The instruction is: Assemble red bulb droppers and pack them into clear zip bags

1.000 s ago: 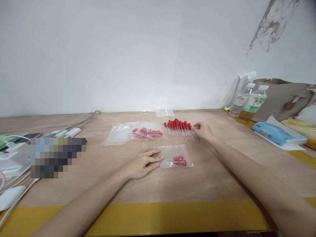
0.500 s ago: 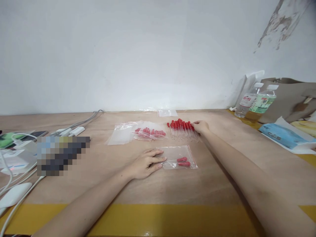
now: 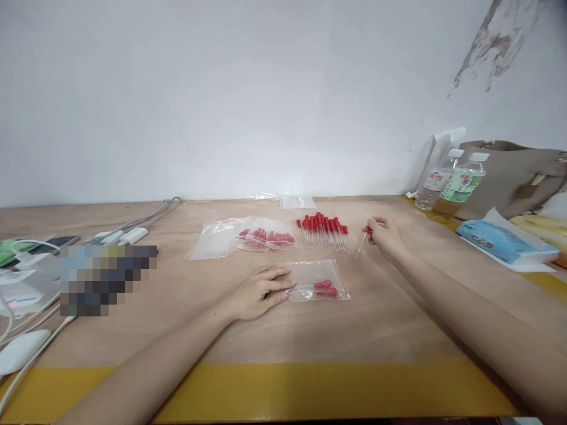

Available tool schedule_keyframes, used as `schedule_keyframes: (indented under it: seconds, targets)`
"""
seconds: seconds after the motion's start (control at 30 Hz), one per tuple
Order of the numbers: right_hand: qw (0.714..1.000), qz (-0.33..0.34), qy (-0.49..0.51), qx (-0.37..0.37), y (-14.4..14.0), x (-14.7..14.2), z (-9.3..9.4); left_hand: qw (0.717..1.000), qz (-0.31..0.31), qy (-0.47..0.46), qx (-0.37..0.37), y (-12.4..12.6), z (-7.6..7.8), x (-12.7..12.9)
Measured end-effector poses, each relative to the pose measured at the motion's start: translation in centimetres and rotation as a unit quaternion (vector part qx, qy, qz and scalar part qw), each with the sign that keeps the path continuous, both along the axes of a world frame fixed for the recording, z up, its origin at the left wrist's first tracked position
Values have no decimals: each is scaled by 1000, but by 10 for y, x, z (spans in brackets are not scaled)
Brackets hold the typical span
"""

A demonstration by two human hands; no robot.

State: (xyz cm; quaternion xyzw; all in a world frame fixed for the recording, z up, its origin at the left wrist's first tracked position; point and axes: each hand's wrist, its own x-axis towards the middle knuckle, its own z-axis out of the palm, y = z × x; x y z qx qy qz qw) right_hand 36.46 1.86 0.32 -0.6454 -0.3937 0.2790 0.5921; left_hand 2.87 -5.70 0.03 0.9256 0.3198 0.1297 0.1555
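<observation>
My right hand (image 3: 384, 235) pinches one red-bulbed glass dropper (image 3: 363, 241); my left hand (image 3: 259, 291) lies flat, pinning the clear zip bag (image 3: 316, 280) mid-table, two droppers inside, many loose.

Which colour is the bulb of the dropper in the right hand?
Red, seen in the head view: dropper in right hand.

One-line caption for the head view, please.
Left hand pins a clear zip bag holding red-bulbed droppers; right hand holds one dropper beside the loose pile.
</observation>
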Motion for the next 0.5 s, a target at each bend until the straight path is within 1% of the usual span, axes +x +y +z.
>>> schedule_keyframes:
  seconds: [0.07,0.1,0.17,0.3,0.37,0.43,0.5]
  targets:
    - [999,29,24,1,-21,-5,-6,1000,5,3,1,0,-1,0]
    - [997,56,59,2,-29,-9,-9,1000,7,4,1,1,-1,0]
    - [990,75,120,2,-42,-17,-15,1000,8,2,0,1,-2,0]
    - [970,92,223,-13,-54,-32,-21,1000,7,3,-2,2,-4,0]
    - [957,125,259,-28,-58,-38,-21,1000,9,9,-1,2,-3,0]
    - [945,192,259,-53,-64,-41,-21,1000,13,10,3,1,-3,0]
    - [941,264,198,-71,-71,-41,-22,1000,18,6,8,1,-3,0]
